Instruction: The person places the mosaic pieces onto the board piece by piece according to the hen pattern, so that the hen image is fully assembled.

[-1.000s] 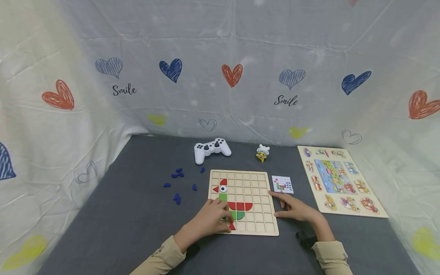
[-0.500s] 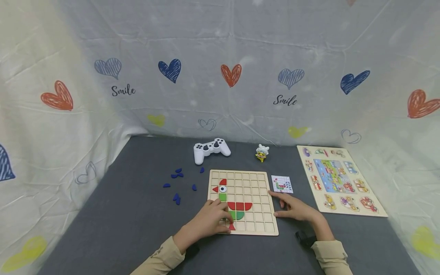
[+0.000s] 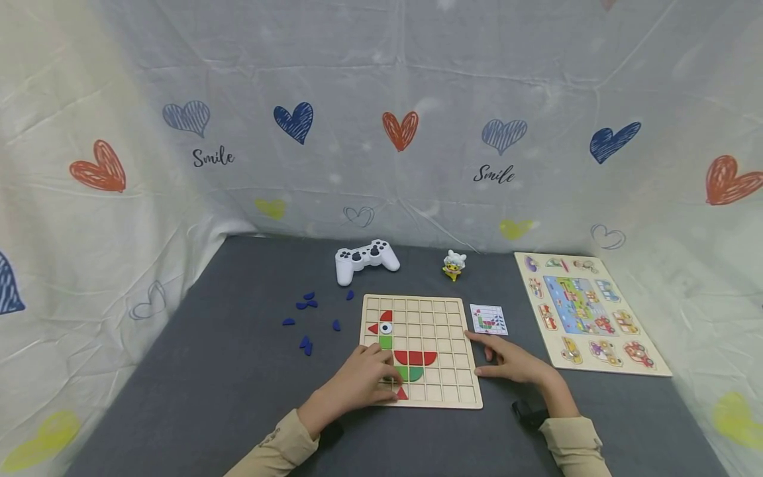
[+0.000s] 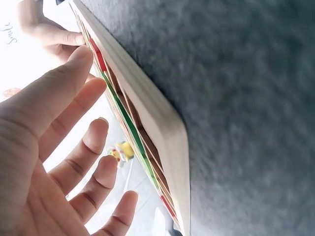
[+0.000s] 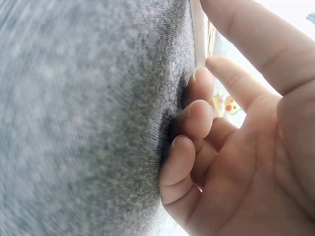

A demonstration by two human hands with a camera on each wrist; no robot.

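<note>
A wooden grid board (image 3: 444, 331) lies on the dark table, bearing coloured pieces in a bird shape. My left hand (image 3: 357, 379) is over its lower left part, thumb and index fingertips beside a red triangle (image 3: 402, 393). A green piece (image 3: 416, 374) shows just above that triangle, partly covered by the hand. In the left wrist view the fingers (image 4: 93, 137) are loosely bent and spread, with nothing seen between them. My right hand (image 3: 517, 362) touches the board's right edge with thumb and index finger extended. Its other fingers (image 5: 178, 160) curl loosely against the cloth.
Several blue pieces (image 3: 306, 305) lie scattered left of the board. Behind stand a white game controller (image 3: 366, 260) and a small figurine (image 3: 454, 265). A pattern card (image 3: 489, 320) lies near the right hand, and a picture puzzle board (image 3: 587, 358) farther right.
My left fingertips have shifted slightly left, so more of the red triangle shows. The right hand stays at the board's edge.
</note>
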